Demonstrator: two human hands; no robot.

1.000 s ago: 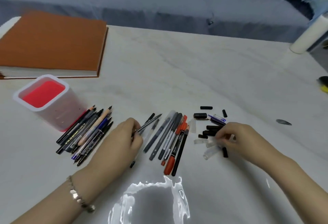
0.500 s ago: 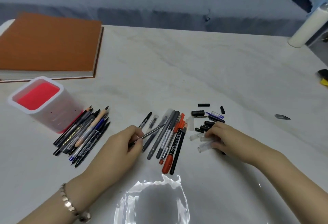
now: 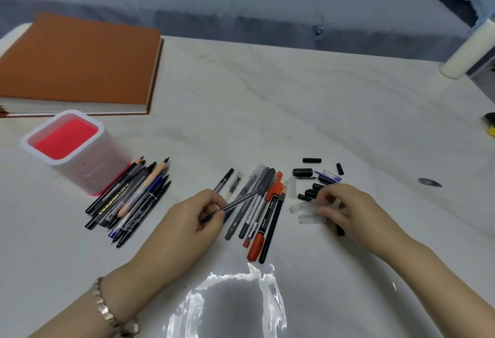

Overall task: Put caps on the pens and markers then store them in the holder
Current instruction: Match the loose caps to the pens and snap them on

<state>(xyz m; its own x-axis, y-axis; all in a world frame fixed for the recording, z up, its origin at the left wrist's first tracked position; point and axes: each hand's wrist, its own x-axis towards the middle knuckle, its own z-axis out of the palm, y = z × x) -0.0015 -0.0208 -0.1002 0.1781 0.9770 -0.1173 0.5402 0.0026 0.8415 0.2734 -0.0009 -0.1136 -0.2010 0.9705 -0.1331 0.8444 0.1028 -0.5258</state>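
1. Progress: early, by the look of it; holder (image 3: pixel 88 177) stands at the left of the tabletop (image 3: pixel 267 96) w/ nothing in it, only its red bottom shows.
2. Loose caps (image 3: pixel 312 185), black and clear, lie scattered right of centre; so capping isn't done.
3. Pile of pens (image 3: pixel 128 201) lies just beside the holder, touching its base; several pointed tips show, but can't tell cap status for each.
4. Row of pens & markers (image 3: pixel 257 203) lies mid-tabletop between the hands; some look capped, e.g. the red ones; the rest are too small to judge.
5. Left to do, as I read it: match caps to the bare pens, then move everything into the holder; i.e. nearly all of it.
6. Left hand (image 3: pixel 187 219): knuckles up, wrist w/ bracelet (image 3: pixel 107 311) low in view; thumb + fingers pinch a thin grey pen (image 3: pixel 241 199), which slants up-right across the row.
7. Right hand (image 3: pixel 345 206): palm down over the cap cluster, fingers curled; fingertips at a clear cap (image 3: pixel 310 218); can't tell whether it's actually gripped or just touched.
8. Likely step: picking a cap for the grey pen.
9. Book (image 3: pixel 77 61) lies behind the holder, not involved.
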